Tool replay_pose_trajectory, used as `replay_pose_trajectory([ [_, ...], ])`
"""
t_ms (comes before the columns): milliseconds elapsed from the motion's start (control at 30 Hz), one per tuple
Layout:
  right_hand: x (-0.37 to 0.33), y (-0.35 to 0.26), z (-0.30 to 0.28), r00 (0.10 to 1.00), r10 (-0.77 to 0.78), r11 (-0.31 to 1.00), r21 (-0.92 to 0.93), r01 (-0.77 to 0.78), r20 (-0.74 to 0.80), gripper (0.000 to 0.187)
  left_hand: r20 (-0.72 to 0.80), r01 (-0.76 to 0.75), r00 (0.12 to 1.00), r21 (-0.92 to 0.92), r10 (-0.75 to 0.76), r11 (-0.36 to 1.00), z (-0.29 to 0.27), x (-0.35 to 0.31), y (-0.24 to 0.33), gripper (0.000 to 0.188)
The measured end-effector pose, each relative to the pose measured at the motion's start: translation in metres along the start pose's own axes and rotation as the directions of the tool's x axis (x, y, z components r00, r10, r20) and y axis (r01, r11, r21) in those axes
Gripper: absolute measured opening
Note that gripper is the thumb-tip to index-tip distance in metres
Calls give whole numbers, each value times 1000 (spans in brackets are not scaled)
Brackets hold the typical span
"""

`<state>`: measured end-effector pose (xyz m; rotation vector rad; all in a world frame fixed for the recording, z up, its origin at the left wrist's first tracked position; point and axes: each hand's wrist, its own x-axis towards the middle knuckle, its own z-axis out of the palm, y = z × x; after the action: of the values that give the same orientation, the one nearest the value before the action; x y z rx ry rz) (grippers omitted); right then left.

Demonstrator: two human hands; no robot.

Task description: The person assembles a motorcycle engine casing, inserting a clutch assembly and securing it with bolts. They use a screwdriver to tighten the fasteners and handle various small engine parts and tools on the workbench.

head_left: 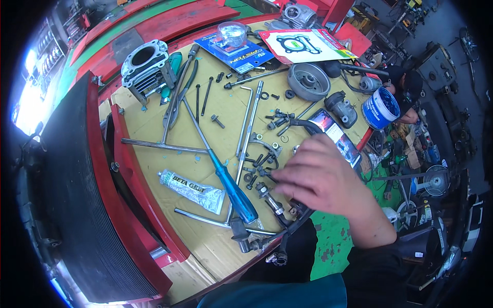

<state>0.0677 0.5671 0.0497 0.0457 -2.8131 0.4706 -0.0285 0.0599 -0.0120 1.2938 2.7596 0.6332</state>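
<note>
My right hand [321, 177] comes in from the lower right and reaches over the board, palm down. Its fingers are bent and drawn together, and the fingertips are at a cluster of small dark bolts [262, 159]. What lies between the fingertips, if anything, is hidden. Just below them is a metal fitting [269, 197] on a black hose. To the left lie a blue-handled screwdriver [233, 187] and long steel rods [251, 123]. A silver tube of gasket maker [192, 191] lies farther left. My left hand is out of view.
A cylinder block [146, 66] stands at the far left, near a T-handle wrench [164, 145]. Toward the back are a blue piston package [241, 56], a gasket pack [308, 43] and a round metal rotor [308, 81]. A phone [336, 134] and a blue tub [380, 109] are at right.
</note>
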Motion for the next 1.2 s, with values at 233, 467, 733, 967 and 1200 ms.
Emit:
replay_pose_trajectory([
  [233,56,38,21,992,-100,986,-129,109,75,28,-5,5,1000,7,-5,1000,-1,3,3,49],
  [467,96,41,23,939,-171,941,-234,246,298,21,-23,3,1000,-2,-3,1000,3,0,0,48],
  [733,116,38,32,928,-198,929,-243,280,315,22,-12,23,1000,3,-23,1000,3,-4,0,48],
  [967,108,57,23,981,-177,959,-209,189,79,10,-13,33,999,-2,-33,999,1,-6,0,48],
  [1200,72,54,14,968,-63,996,-40,75,242,23,-8,36,999,-1,-36,999,1,-9,-1,48],
])
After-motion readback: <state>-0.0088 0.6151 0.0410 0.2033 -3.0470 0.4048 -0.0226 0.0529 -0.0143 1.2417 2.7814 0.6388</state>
